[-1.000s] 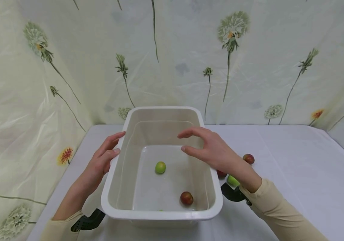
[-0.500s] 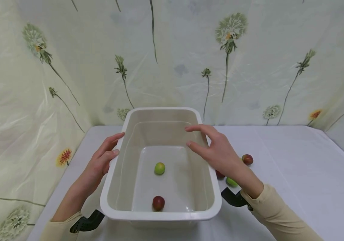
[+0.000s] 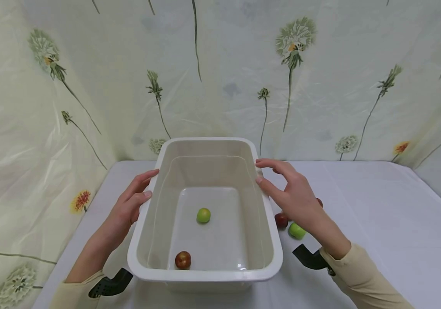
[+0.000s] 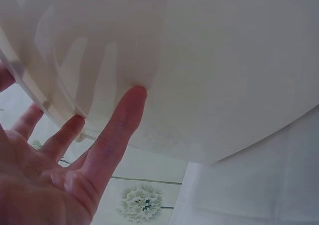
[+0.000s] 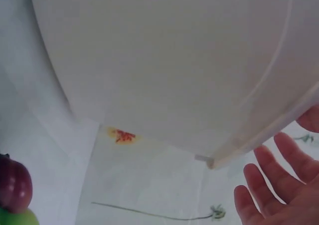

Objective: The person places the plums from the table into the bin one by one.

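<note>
A deep white plastic tub (image 3: 205, 275) stands on the table with its long side running away from me. On its floor lie a round green fruit (image 3: 203, 215), near the middle, and a round reddish-brown fruit (image 3: 183, 260), by the near left corner. My left hand (image 3: 129, 204) is at the left rim; in the left wrist view its extended fingers (image 4: 119, 130) touch the tub's outer wall. At the right rim is my right hand (image 3: 291, 193), thumb and forefinger tips right at the edge, the other fingers (image 5: 274, 172) spread below the rim outside.
Beside the tub's right wall, a dark red fruit (image 3: 281, 220) and a green fruit (image 3: 297, 231) lie on the white tablecloth (image 3: 390, 214). Another red fruit (image 3: 319, 202) is mostly hidden behind my right hand. A flower-printed curtain (image 3: 220, 77) closes off the back and left.
My right hand has moved from over the tub out to its right rim. The reddish-brown fruit has rolled left along the near end. My left hand stays at the left rim.
</note>
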Available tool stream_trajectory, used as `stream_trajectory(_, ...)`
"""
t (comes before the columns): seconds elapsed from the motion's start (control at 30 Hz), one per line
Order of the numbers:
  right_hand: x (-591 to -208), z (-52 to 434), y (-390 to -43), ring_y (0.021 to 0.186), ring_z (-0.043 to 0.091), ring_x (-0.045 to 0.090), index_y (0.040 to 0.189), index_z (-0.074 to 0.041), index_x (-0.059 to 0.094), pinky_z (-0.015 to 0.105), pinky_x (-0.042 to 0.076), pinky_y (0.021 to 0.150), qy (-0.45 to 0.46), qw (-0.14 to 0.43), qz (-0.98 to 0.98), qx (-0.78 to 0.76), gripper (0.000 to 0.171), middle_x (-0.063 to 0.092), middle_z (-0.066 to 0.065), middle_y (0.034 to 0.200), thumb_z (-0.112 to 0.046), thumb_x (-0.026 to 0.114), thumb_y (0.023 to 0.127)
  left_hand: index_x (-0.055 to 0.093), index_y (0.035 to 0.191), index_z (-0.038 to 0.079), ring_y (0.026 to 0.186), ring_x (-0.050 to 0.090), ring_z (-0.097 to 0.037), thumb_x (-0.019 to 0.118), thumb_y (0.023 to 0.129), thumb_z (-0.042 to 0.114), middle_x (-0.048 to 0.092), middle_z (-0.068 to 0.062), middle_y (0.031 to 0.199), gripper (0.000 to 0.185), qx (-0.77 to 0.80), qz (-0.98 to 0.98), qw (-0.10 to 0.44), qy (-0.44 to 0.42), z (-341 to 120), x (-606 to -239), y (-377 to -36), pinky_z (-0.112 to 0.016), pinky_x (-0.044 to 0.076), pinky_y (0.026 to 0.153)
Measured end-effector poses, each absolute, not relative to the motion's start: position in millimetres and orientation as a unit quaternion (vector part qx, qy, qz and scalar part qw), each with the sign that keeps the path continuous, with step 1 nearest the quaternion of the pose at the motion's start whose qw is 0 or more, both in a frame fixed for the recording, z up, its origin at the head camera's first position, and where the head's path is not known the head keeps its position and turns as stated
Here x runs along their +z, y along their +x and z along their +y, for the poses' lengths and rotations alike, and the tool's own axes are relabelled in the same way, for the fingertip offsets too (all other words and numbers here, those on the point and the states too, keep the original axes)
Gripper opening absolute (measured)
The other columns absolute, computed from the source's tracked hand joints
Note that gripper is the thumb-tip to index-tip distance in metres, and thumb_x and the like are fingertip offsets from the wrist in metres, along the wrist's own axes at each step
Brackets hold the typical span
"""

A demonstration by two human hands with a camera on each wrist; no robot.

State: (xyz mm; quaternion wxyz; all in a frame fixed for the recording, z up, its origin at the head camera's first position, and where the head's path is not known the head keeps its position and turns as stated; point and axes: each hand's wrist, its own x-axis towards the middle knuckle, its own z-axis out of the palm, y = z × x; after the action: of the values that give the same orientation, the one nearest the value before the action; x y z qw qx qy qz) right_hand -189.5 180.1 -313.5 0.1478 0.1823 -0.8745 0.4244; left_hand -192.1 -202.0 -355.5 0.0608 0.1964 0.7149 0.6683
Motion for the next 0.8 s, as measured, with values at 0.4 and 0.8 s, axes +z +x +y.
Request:
stream_trajectory(0.4, -324.6, 204.3, -188.3, 0.126, 0.027, 0.047, 0.132, -0.017, 0.059, 0.056, 0.039, 0.100, 0.152, 0.163, -0.880, 0.420, 0.038, 0.055, 0.001, 0.138, -0.032, 0.062, 0.098, 0.032, 0.151, 0.027, 0.117, 0.059, -0.031, 0.039, 0.105, 0.032, 0.034, -0.003, 0.152, 0.047, 0.668, 0.715, 0.061, 0.194, -201.9, -356.1, -191.3, -0.048, 0.055, 0.082)
stream_trajectory(0.8, -334.9, 235.2, -176.1, 0.125, 0.038, 0.044, 0.137, -0.014, 0.055, 0.061, 0.041, 0.095, 0.076, 0.139, -0.899, 0.409, 0.046, 0.053, 0.007, 0.139, -0.040, 0.057, 0.099, 0.032, 0.151, 0.028, 0.118, 0.058, -0.031, 0.038, 0.105, 0.032, 0.033, -0.002, 0.151, 0.047, 0.666, 0.717, 0.061, 0.199, -202.8, -356.1, -192.6, -0.048, 0.055, 0.083)
